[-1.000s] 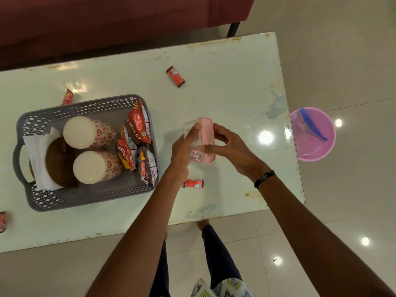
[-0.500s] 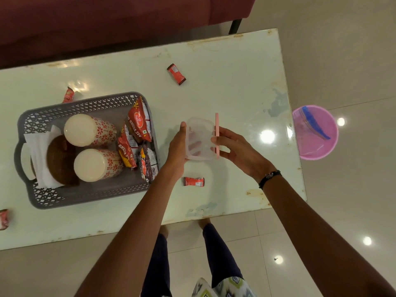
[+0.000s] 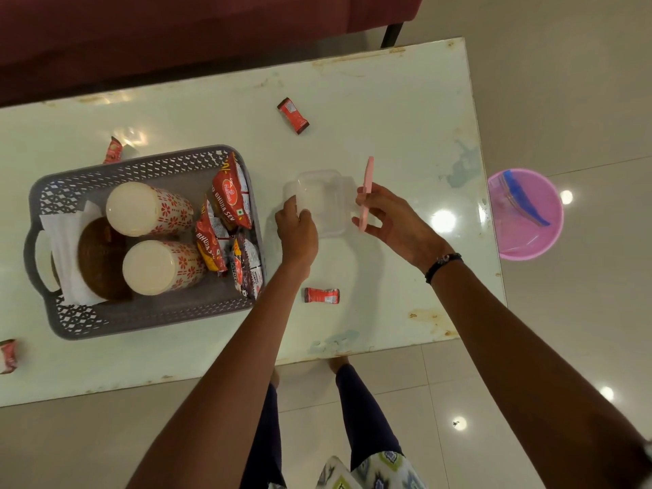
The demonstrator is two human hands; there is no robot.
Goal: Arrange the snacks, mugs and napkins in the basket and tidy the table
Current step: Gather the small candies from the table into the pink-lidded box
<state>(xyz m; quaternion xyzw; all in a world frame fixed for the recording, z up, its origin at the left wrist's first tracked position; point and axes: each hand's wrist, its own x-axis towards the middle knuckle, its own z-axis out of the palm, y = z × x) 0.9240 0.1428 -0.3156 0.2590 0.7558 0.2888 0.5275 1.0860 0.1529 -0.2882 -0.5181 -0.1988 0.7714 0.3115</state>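
Pale tiled floor (image 3: 564, 82) surrounds the long white surface (image 3: 370, 100) you are standing at, with a dark red sofa (image 3: 176, 33) along its far side. On the floor to your right sits a pink bucket (image 3: 525, 215) holding something blue. At your left on the surface, the grey basket (image 3: 141, 319) already holds two patterned mugs (image 3: 151, 238) lying on their sides, a white napkin (image 3: 63, 231) under a brown round thing (hard to say what it is), and several red snack packets (image 3: 231, 195) standing along its right wall. Just right of the basket, your left hand (image 3: 296, 231) grips the near left corner of a clear plastic container (image 3: 324, 202), fingers curled over its rim. Your right hand (image 3: 391, 220) pinches a pink lid (image 3: 367, 192) held on edge, just beside the container's right side. Small red wrappers lie loose on the surface: one far (image 3: 293, 115) beyond the container, one near (image 3: 321, 295) between your forearms, one behind the basket (image 3: 113, 150), and one at the left edge (image 3: 7, 355).
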